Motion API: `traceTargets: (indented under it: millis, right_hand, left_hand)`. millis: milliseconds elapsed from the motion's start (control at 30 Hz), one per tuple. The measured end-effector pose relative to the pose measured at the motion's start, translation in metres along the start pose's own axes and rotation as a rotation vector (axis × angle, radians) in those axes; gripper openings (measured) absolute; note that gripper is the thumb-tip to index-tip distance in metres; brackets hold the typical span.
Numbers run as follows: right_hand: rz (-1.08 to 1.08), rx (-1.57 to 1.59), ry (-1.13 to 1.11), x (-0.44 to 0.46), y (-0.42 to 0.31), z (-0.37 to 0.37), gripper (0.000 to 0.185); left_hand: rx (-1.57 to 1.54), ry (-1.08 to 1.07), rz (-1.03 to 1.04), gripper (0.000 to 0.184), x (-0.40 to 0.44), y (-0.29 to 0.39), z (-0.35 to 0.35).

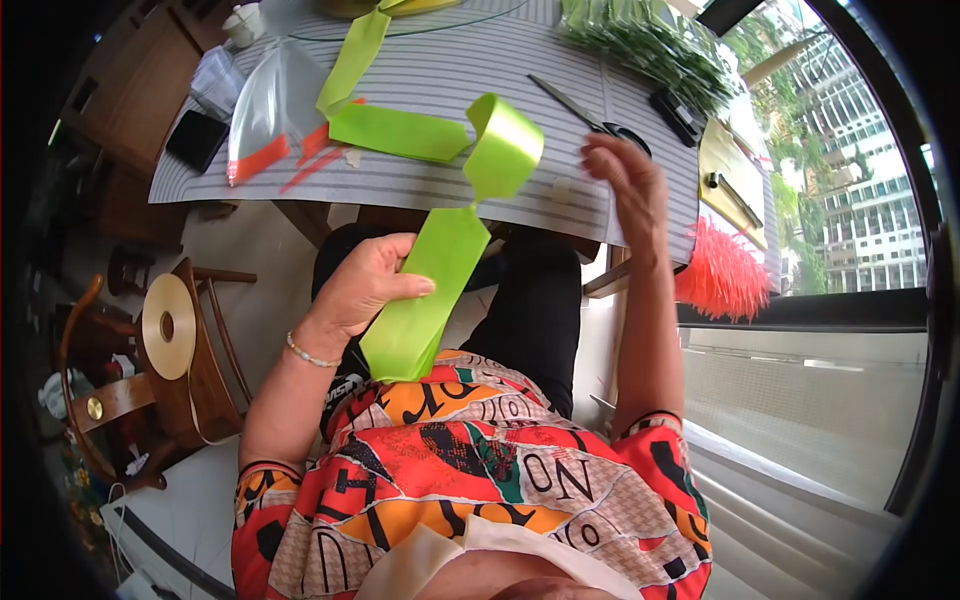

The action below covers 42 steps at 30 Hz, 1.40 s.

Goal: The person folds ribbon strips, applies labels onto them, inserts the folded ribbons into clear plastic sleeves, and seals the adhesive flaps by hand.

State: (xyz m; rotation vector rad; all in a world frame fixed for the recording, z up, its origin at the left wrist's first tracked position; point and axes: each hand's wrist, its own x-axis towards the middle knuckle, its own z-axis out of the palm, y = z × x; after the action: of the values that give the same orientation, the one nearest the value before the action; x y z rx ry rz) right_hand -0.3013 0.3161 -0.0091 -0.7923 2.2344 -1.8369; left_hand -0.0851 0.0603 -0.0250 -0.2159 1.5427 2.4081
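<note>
- At the far left, a roll of pale ribbon (155, 300) is stood on the chair (222, 350); if its hanging tail were pulled, it could be tipped over.
- On the left side of the table (500, 60), the clear bags (272, 110) are placed beside the green ribbon (428, 258); the strip could be caught on them if it were dragged.
- The folded part of the ribbon is clamped between thumb and fingers by the left hand (368, 285), near the lap. If this grip were loosened, the layers could be spread and their edges misaligned.
- In the middle, the ribbon is narrowed to a thin neck above the folds. It could be torn or twisted there by a hard pull, because the loop and the long strip are left unsupported by any hand.
- To the right, the scissors (570, 103) are left close to the right hand (635, 190); the fingers could be pricked if they were reached for without looking. This hand is raised apart from the ribbon, and its fingers are blurred, so it cannot be told how far they are closed.
- At the far right, the red fringe (725, 270) is hung over the edge and could be brushed off by the forearm.
</note>
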Motion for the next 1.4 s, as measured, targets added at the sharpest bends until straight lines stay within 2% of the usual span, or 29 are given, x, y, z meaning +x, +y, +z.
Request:
traceTargets:
  millis: [33, 133, 267, 367, 400, 500, 533, 600, 667, 733, 767, 800, 833, 867, 900, 967, 1167, 1400]
  right_hand:
    - [-0.079, -0.294, 0.132, 0.01, 0.004, -0.017, 0.033]
    - [-0.149, -1.071, 0.094, 0.027, 0.015, -0.046, 0.032]
    - [-0.142, -1.216, 0.024, 0.038, 0.024, -0.048, 0.023]
    - [-0.032, -1.328, -0.077, 0.044, 0.014, -0.048, 0.023]
    - [-0.058, -1.371, -0.084, 0.045, 0.022, -0.052, 0.023]
    - [-0.036, -1.4, -0.096, 0.017, -0.005, -0.047, 0.024]
    - [0.047, -1.4, -0.102, 0.007, -0.02, -0.043, 0.027]
    - [-0.044, -1.307, -0.05, -0.029, -0.032, -0.044, 0.023]
    - [-0.021, -0.821, -0.052, -0.07, -0.038, -0.047, 0.025]
    - [0.376, -0.377, -0.076, -0.112, -0.039, -0.046, 0.032]
    - [0.226, -0.234, -0.115, -0.14, -0.015, -0.049, 0.044]
    - [0.187, -0.317, -0.227, -0.164, -0.002, -0.05, 0.062]
    - [0.272, -0.363, -0.31, -0.179, -0.004, -0.035, 0.08]
    - [0.309, -0.255, -0.314, -0.195, 0.007, -0.022, 0.085]
    - [0.441, -0.172, -0.336, -0.201, 0.0, -0.005, 0.083]
    - [0.561, -0.09, -0.384, -0.211, 0.011, 0.023, 0.079]
    - [0.615, 0.205, -0.519, -0.186, 0.017, 0.068, 0.072]
    - [0.637, 0.34, -0.582, -0.162, 0.007, 0.088, 0.067]
  left_hand:
    - [-0.097, -0.009, -0.022, 0.035, -0.003, 0.0, -0.003]
    - [-0.169, -0.024, -0.088, 0.034, -0.005, -0.009, -0.015]
    - [-0.221, -0.031, -0.131, 0.033, -0.003, -0.017, -0.025]
    - [-0.212, -0.032, -0.156, 0.032, -0.002, -0.016, -0.029]
    - [-0.208, -0.028, -0.164, 0.032, -0.002, -0.015, -0.031]
    - [-0.148, -0.021, -0.179, 0.031, -0.004, -0.016, -0.044]
    - [-0.125, -0.019, -0.181, 0.03, -0.004, -0.017, -0.048]
    - [-0.108, -0.027, -0.196, 0.031, -0.003, -0.018, -0.053]
    - [-0.086, -0.038, -0.183, 0.032, -0.005, -0.012, -0.05]
    - [-0.069, -0.059, -0.17, 0.038, -0.006, -0.011, -0.055]
    - [-0.061, -0.069, -0.164, 0.041, -0.007, -0.011, -0.057]
    - [-0.053, -0.066, -0.154, 0.038, -0.007, -0.011, -0.057]
    - [-0.045, -0.063, -0.148, 0.035, -0.009, -0.01, -0.057]
    - [-0.033, -0.061, -0.144, 0.033, -0.01, -0.009, -0.056]
    - [0.008, -0.057, -0.138, 0.032, -0.01, -0.008, -0.056]
    - [0.095, -0.055, -0.128, 0.032, -0.01, -0.007, -0.053]
    - [0.211, -0.027, -0.097, 0.033, -0.014, -0.006, -0.048]
    - [0.327, -0.025, -0.041, 0.032, -0.019, -0.008, -0.048]
